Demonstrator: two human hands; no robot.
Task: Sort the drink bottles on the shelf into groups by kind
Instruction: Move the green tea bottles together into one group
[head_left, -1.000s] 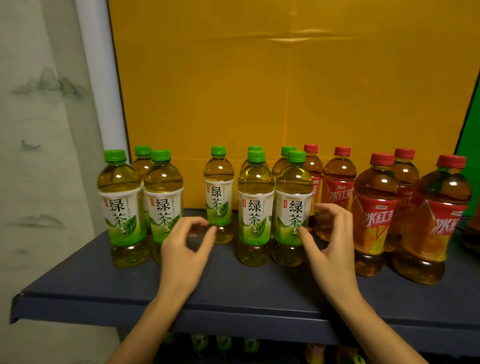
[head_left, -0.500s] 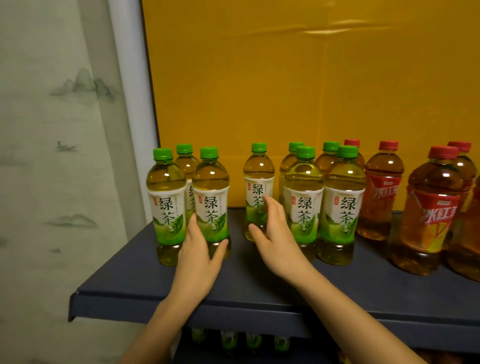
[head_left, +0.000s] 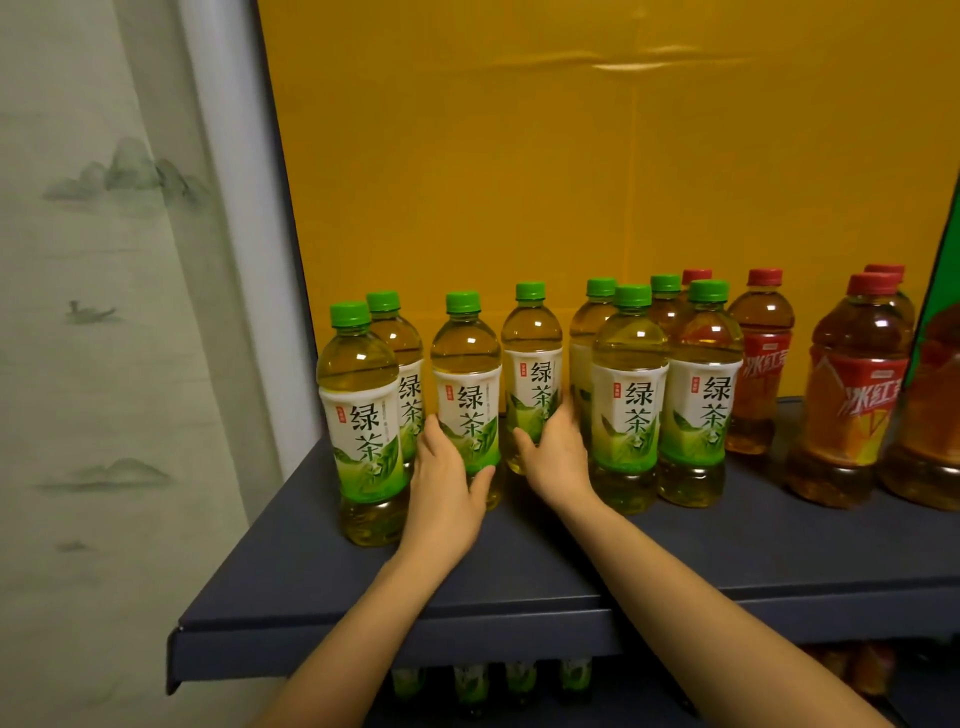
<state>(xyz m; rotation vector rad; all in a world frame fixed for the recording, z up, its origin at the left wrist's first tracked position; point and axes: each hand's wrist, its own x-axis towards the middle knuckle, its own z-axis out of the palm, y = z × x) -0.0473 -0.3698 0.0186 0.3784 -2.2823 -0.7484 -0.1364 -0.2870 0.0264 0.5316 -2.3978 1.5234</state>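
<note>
Green tea bottles (head_left: 532, 384) centre frame: left hand (head_left: 447, 488) and right hand (head_left: 553, 457) each cup one; slide them upright, low grip.

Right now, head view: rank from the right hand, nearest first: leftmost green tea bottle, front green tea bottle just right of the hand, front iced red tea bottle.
From the right hand:
1. Front green tea bottle, immediately right.
2. Leftmost green tea bottle, shelf's left end.
3. Front iced red tea bottle, far right.

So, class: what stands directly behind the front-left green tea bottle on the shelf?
Behind the front-left green tea bottle stands another green-capped bottle. Only its cap, shoulder and part of its label show; the front bottle covers its lower body and base.
</note>
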